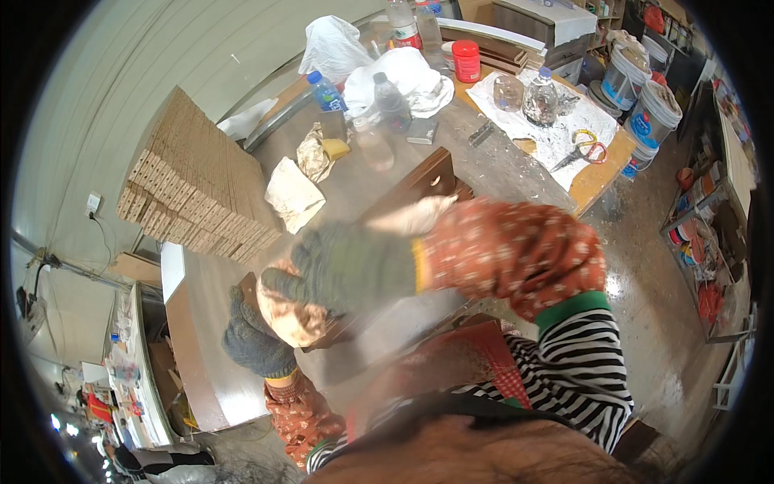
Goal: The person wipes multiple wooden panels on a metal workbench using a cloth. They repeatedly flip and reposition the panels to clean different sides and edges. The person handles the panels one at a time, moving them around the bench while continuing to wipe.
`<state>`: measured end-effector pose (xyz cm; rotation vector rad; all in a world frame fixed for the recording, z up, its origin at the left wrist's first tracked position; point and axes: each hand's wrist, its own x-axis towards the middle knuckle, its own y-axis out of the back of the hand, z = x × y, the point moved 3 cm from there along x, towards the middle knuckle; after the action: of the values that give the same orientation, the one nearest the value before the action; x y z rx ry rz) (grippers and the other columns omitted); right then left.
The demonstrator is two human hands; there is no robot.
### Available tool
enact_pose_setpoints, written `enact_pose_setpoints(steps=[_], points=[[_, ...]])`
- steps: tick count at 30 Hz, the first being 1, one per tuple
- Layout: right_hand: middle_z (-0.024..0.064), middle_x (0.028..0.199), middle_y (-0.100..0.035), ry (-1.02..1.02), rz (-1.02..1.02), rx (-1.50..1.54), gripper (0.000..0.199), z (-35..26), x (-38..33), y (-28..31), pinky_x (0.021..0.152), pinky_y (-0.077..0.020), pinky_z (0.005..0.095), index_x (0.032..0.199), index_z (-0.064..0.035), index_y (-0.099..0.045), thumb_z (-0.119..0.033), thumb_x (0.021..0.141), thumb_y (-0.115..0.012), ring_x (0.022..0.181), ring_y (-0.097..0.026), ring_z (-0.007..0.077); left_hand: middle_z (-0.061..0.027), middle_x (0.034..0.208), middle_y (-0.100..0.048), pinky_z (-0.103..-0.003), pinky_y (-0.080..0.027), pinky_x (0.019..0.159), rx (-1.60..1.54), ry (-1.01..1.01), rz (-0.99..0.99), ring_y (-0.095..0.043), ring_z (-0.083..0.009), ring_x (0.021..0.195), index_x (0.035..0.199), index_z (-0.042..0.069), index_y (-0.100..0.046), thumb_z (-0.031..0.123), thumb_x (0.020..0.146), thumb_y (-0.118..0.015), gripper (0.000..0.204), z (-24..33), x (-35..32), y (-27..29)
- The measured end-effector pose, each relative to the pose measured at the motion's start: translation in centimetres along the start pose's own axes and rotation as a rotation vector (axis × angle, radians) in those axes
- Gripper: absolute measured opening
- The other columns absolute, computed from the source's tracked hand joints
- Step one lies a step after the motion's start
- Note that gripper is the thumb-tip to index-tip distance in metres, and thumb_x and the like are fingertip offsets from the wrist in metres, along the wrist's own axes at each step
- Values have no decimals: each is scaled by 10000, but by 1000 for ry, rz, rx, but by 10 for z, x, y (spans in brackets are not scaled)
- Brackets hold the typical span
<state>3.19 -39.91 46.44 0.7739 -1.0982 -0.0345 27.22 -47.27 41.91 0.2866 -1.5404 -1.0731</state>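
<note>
Cloth (290, 319) sits in the right grip (351, 264) above a table (512, 171) beside pale walls (93, 149).

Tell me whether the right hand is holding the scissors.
No, the scissors lie on a white sheet, apart from the right hand, which is on a pale cloth.

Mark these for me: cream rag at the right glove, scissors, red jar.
Cream rag (288, 318): head view, on its lower bulging part.
Scissors (576, 156): head view, near the pivot, between blades and handles.
Red jar (466, 64): head view, on the body below the lid.
</note>
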Motion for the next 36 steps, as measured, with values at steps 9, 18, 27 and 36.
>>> enact_pose_setpoints(steps=[9, 18, 27, 36], points=[[130, 819, -671, -279, -307, -68, 384, 99, -103, 60, 728, -536, 439, 1145, -106, -642, -300, 815, -678, 757, -679, 316, -119, 1208, -706, -424, -485, 748, 195, -336, 267, -648, -300, 818, 1115, 42, -650, 171, 1009, -485, 234, 6, -12, 9], [156, 874, -686, -542, -71, -239, 273, 135, -224, 79, 707, -564, 413, 1019, -57, -679, -213, 797, -712, 751, -675, 360, -60, 855, -653, -436, -435, 745, 217, -328, 274, -595, -282, 739, 1198, 75, -665, 267, 992, -521, 316, 7, -19, 14], [132, 1264, -593, -298, 30, -376, 384, 134, -194, 85, 938, -507, 379, 1299, -53, -540, -149, 935, -613, 1139, -597, 250, -82, 776, -618, -442, -426, 765, 205, -271, 164, -585, -301, 720, 1131, 76, -669, 337, 949, -600, 325, 4, -9, 13], [143, 1196, -686, -624, -29, -88, 584, 151, -145, 98, 899, -522, 377, 1363, -54, -583, -284, 843, -713, 1049, -660, 329, -99, 791, -617, -444, -431, 760, 180, -264, 180, -593, -320, 744, 1096, 73, -678, 255, 939, -600, 253, 7, -7, 14]])
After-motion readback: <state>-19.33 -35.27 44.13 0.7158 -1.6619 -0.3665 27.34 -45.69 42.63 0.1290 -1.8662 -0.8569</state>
